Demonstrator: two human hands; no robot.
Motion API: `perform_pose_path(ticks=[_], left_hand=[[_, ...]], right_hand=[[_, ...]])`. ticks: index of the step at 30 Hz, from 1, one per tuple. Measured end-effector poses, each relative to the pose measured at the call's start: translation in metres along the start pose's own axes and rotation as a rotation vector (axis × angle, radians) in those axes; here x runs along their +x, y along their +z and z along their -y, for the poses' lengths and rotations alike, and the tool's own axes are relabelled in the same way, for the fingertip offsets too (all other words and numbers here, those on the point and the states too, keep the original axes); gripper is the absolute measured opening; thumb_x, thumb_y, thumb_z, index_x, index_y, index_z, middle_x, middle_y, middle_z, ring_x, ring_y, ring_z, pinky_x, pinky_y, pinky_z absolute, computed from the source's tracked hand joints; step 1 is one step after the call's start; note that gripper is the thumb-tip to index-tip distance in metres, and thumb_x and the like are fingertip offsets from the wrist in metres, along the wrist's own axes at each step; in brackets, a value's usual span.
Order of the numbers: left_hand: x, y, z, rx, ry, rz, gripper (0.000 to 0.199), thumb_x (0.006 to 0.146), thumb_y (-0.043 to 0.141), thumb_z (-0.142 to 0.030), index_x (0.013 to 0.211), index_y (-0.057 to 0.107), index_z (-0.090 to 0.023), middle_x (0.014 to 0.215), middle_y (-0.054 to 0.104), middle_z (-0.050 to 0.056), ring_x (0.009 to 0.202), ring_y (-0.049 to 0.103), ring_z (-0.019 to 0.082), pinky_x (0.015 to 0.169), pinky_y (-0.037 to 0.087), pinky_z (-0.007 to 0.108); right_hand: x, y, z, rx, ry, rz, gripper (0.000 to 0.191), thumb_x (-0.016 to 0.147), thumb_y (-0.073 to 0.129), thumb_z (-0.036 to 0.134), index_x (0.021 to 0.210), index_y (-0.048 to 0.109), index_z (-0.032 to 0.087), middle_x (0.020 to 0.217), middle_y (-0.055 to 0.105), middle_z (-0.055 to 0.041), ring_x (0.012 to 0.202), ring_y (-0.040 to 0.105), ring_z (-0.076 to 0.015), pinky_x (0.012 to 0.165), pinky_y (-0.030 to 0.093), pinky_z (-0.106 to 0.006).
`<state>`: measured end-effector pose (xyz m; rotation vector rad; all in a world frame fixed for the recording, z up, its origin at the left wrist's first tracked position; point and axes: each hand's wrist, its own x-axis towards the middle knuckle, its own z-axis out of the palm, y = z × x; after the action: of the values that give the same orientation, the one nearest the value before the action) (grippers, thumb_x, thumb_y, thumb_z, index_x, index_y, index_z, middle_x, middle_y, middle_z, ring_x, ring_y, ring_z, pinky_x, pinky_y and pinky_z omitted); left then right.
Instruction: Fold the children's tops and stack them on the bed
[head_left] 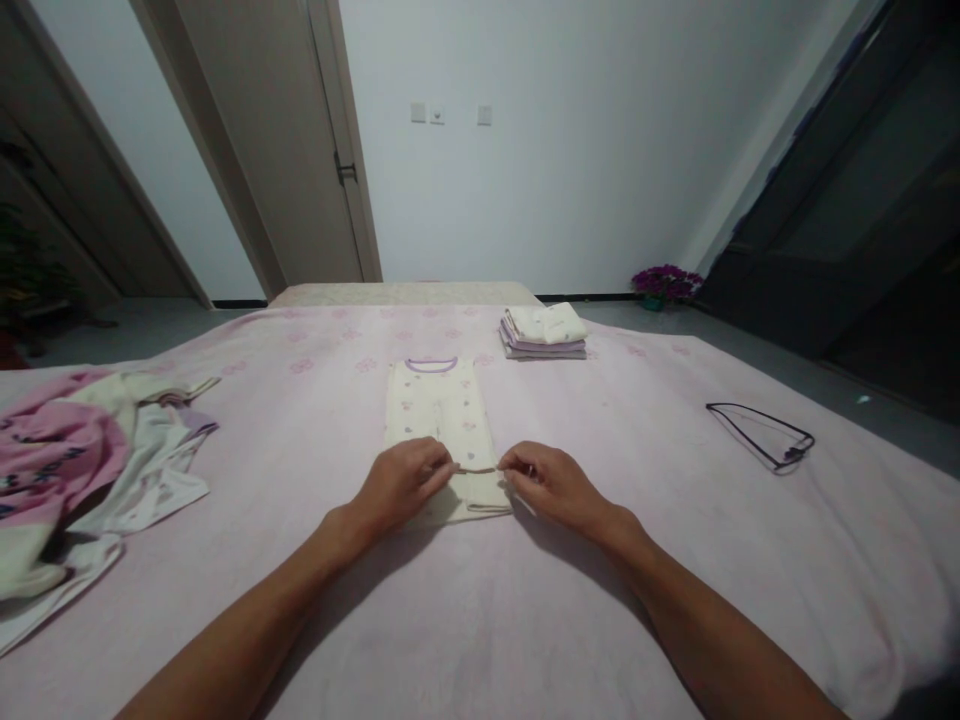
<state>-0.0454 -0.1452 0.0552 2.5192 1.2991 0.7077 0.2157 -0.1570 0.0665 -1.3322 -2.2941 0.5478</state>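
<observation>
Left hand (409,482) and right hand (551,485) pinched the near hem of a cream shirt (439,405), mid-bed. Pink sheet (615,430) ran on both sides, room to slide either way; far edge lay beyond. Counted: one shirt, one folded stack (544,332) far right, one clothes pile (67,450) left, one pair of glasses (795,453) right. Forearms (292,585) angled inward, fingertips facing.

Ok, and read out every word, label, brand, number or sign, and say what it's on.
No text here is legible.
Pink garment at far left: dark marks resembling lettering, too blurred to read.
Cream garment in front: small printed shapes, no readable words.
Folded stack: faint print on top, too small to tell.
</observation>
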Motion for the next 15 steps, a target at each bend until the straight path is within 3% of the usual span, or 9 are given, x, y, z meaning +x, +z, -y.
perform_pose_path(ticks=[3, 6, 8, 12, 15], left_hand=[[-0.005, -0.013, 0.029, 0.025, -0.015, -0.158, 0.025, 0.099, 0.049, -0.036, 0.099, 0.068, -0.021, 0.101, 0.073, 0.005, 0.099, 0.067, 0.021, 0.089, 0.05, 0.034], [-0.016, -0.013, 0.058, 0.104, 0.041, -0.114, 0.035, 0.1, 0.048, -0.039, 0.128, 0.062, -0.022, 0.135, 0.064, 0.009, 0.134, 0.05, 0.028, 0.111, 0.04, 0.047], [-0.026, -0.006, 0.071, 0.153, 0.076, -0.016, 0.045, 0.101, 0.046, -0.039, 0.141, 0.052, -0.021, 0.148, 0.052, 0.011, 0.144, 0.037, 0.03, 0.117, 0.032, 0.052], [-0.046, 0.003, 0.078, 0.155, 0.173, 0.134, 0.06, 0.1, 0.048, -0.043, 0.154, 0.035, -0.02, 0.161, 0.03, 0.015, 0.15, 0.023, 0.032, 0.119, 0.029, 0.053], [-0.055, -0.002, 0.076, 0.06, 0.209, 0.183, 0.057, 0.101, 0.046, -0.038, 0.156, 0.03, -0.027, 0.161, 0.03, 0.011, 0.15, 0.025, 0.027, 0.119, 0.031, 0.051]], right_hand=[[0.016, 0.004, -0.003, -0.07, -0.164, -0.082, 0.035, 0.096, 0.05, 0.029, 0.127, 0.062, 0.019, 0.13, 0.064, -0.0121, 0.121, 0.056, -0.0239, 0.103, 0.043, -0.039], [0.032, 0.016, -0.005, -0.178, -0.274, 0.031, 0.055, 0.098, 0.049, 0.033, 0.151, 0.04, 0.016, 0.158, 0.036, -0.0149, 0.148, 0.028, -0.0281, 0.12, 0.025, -0.049], [0.038, 0.027, -0.006, -0.224, -0.28, 0.136, 0.06, 0.1, 0.046, 0.036, 0.154, 0.033, 0.015, 0.162, 0.027, -0.0151, 0.151, 0.019, -0.0292, 0.122, 0.019, -0.052], [0.038, 0.041, -0.01, -0.236, -0.251, 0.26, 0.063, 0.101, 0.043, 0.043, 0.157, 0.029, 0.016, 0.163, 0.022, -0.0143, 0.152, 0.016, -0.028, 0.123, 0.016, -0.053], [0.033, 0.041, -0.013, -0.199, -0.259, 0.261, 0.062, 0.101, 0.043, 0.044, 0.157, 0.029, 0.02, 0.163, 0.023, -0.0119, 0.152, 0.017, -0.0265, 0.123, 0.015, -0.052]])
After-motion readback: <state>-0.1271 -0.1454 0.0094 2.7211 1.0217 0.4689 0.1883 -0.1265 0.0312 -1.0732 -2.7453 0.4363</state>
